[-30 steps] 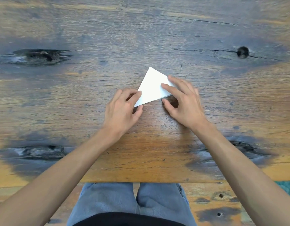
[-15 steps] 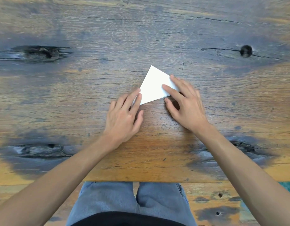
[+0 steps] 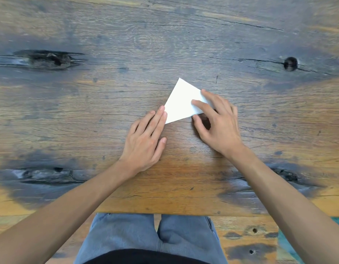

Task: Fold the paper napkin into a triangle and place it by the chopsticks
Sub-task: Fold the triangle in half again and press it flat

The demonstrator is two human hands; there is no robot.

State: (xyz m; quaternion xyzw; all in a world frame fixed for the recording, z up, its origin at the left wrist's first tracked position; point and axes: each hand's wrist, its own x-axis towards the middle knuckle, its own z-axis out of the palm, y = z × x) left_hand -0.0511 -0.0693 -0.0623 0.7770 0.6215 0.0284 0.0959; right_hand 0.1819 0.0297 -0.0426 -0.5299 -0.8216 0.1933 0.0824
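Napkin (image 3: 181, 103), white and already folded into a triangle, lies flat on the wooden tabletop (image 3: 107, 103) between the two hands, with one corner pointing away from the person and its long edge running from the left hand's fingertips across to the right hand. The left hand (image 3: 145, 138) lies flat with its fingers straight and together, their tips touching the napkin's near-left corner; the thumb rests on the wood just beside the palm. The right hand (image 3: 218, 121) presses the napkin's right corner with straight fingers laid on top of the paper, while its thumb sits on the tabletop just under the long edge, apart from the fingers. Neither hand curls round the paper; both hold it down. The hands are near each other, separated by the bare stretch of long edge. Behind the hands, dark knots and cracks mark the wood. Near the person, below the tabletop's edge, blue jeans (image 3: 151, 239) show between the forearms.
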